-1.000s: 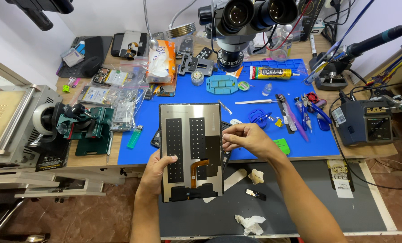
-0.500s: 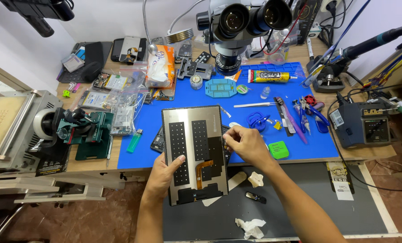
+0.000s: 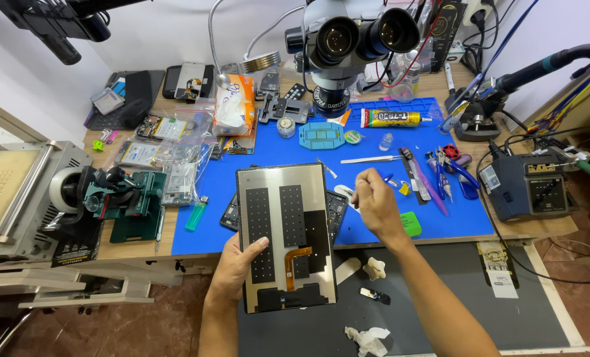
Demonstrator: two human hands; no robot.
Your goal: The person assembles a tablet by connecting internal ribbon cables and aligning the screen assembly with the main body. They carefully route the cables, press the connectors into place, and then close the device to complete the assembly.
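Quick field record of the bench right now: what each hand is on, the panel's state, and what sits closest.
left hand: grips the display panel by its left edge, thumb on the back
right hand: raised off the panel's right side, fingers pinched; what they pinch is too small to tell
panel: back side up, two perforated black strips, orange flex cable near the bottom
under panel: dark phone on the blue mat
nearby: tweezers, green lighter, microscope

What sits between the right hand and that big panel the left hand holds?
Nothing visible. The right hand hangs just off the upper right edge of the tablet screen panel, with only blue mat behind the gap. The left hand holds the panel's left edge.
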